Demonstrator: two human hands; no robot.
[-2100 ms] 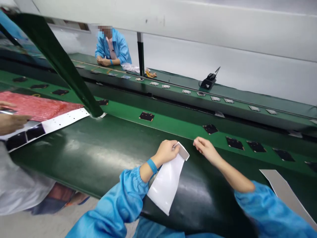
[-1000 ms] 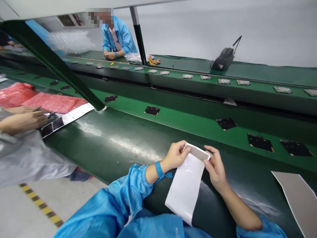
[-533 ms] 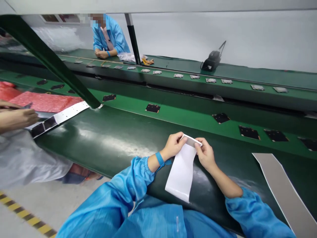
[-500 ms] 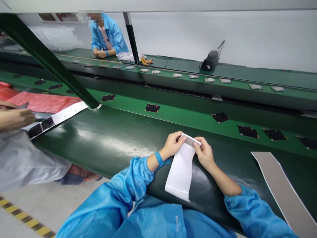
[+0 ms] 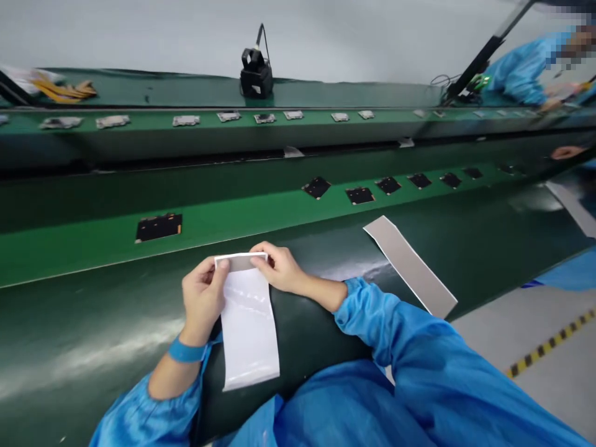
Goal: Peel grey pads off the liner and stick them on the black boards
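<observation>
A white strip [image 5: 250, 329] with a grey band at its top edge hangs down over the dark green table, its lower end curling slightly. My left hand [image 5: 203, 295] pinches the strip's top left corner, thumb on the grey band. At the top right corner, my right hand [image 5: 279, 268] grips the same edge between thumb and fingers. A blue band circles my left wrist. To the right of my right hand, a long grey strip with white edges [image 5: 412, 267] lies slantwise on the table.
Beyond the table, a bright green belt [image 5: 233, 214] carries several black boards, one [image 5: 159, 228] near my left hand. Several silvery parts line a raised green ledge. A black device [image 5: 256, 77] stands behind them. A person in blue [image 5: 524, 68] sits at the far right.
The view has swung to the right, so the scene has shifted left and the co-worker's hands at the left are out of view. Both hands still hold the white strip.
</observation>
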